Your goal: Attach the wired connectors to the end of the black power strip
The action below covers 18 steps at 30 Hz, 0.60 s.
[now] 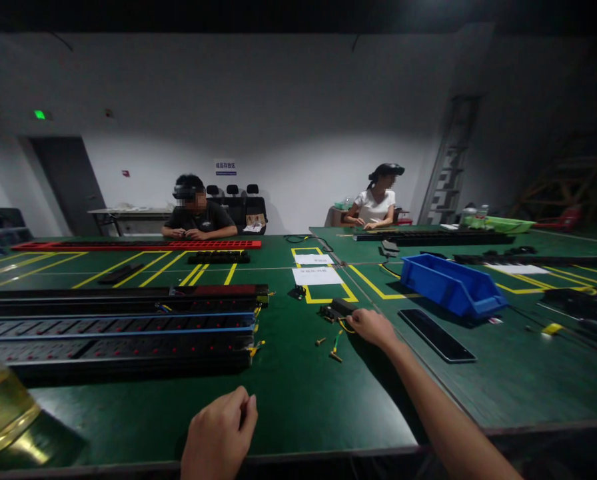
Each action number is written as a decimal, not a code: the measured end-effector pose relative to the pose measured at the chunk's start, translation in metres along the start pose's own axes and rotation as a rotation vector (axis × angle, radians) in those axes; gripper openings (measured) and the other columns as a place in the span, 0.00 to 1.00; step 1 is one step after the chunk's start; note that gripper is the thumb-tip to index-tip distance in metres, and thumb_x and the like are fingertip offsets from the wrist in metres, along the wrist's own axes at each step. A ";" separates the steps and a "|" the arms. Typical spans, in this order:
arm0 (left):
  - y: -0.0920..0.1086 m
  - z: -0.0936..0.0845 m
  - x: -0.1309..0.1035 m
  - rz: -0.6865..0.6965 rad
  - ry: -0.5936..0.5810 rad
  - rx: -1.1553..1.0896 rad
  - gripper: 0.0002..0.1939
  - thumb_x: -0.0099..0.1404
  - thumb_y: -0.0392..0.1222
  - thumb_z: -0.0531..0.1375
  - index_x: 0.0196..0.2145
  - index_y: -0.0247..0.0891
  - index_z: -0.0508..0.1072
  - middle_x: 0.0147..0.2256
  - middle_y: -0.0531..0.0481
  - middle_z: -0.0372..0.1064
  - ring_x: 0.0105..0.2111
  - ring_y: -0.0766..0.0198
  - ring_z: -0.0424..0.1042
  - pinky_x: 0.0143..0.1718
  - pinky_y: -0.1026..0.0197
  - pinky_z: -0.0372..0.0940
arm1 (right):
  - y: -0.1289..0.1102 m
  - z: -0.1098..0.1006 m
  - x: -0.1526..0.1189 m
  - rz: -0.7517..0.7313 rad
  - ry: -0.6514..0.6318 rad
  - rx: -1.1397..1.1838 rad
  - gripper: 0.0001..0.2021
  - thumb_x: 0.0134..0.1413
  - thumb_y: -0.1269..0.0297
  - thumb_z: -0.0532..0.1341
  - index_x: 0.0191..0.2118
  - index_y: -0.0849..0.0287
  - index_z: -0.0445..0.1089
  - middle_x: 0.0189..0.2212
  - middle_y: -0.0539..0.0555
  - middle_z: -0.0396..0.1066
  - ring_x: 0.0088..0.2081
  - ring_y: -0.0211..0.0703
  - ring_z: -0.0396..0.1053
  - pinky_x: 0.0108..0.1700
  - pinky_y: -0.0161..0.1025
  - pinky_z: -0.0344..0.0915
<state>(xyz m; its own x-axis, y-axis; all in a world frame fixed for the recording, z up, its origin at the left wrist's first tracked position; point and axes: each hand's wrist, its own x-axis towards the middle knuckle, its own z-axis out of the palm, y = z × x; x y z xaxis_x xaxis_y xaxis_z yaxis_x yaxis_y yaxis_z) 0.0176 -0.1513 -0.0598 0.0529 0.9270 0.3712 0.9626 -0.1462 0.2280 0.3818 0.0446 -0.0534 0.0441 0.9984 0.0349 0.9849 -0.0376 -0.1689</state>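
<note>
My right hand (374, 328) reaches over the green table, its fingers closed at the right end of a small black part (342, 308). A yellow wire loops out beside the fingertips; what they grip is hidden. Just left lie a brass-coloured screw-like piece (320, 341) and a similar piece (335, 357) with a short yellow-green wire (337, 341) by it. My left hand (219, 435) is curled into a loose fist near the front edge, with no object visible in it. Left of centre lie long black power strips (113, 348), with red dots and wire ends at the right.
A blue bin (451, 285) and a phone (437, 335) lie right of my right hand. A jar of yellow liquid (3, 410) stands front left. Paper labels (317, 276) and a red rail (136, 245) lie farther back. Two people sit across the table.
</note>
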 end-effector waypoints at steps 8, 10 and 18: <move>0.004 -0.008 0.001 0.008 0.000 -0.017 0.18 0.73 0.44 0.50 0.24 0.42 0.65 0.21 0.54 0.67 0.21 0.66 0.66 0.27 0.61 0.50 | 0.001 0.000 0.001 -0.011 -0.006 0.009 0.21 0.69 0.52 0.52 0.39 0.57 0.80 0.40 0.64 0.79 0.40 0.56 0.77 0.35 0.39 0.60; 0.004 -0.008 0.001 0.008 -0.001 -0.026 0.19 0.73 0.44 0.50 0.24 0.42 0.65 0.21 0.54 0.68 0.21 0.66 0.66 0.27 0.61 0.50 | 0.001 -0.001 0.000 -0.004 -0.011 0.012 0.21 0.69 0.52 0.53 0.39 0.57 0.80 0.40 0.64 0.79 0.40 0.56 0.77 0.35 0.39 0.60; 0.002 -0.007 0.001 0.007 -0.011 -0.027 0.19 0.73 0.46 0.49 0.25 0.42 0.66 0.21 0.54 0.68 0.22 0.65 0.67 0.28 0.61 0.50 | -0.001 -0.005 -0.002 -0.006 -0.005 0.010 0.21 0.68 0.53 0.53 0.42 0.57 0.82 0.41 0.64 0.79 0.40 0.55 0.77 0.38 0.40 0.62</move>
<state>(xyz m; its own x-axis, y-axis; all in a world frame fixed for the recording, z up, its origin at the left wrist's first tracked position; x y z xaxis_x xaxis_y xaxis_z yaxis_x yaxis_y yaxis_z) 0.0181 -0.1525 -0.0527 0.0630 0.9297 0.3629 0.9546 -0.1622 0.2499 0.3815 0.0425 -0.0485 0.0369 0.9988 0.0308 0.9835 -0.0308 -0.1785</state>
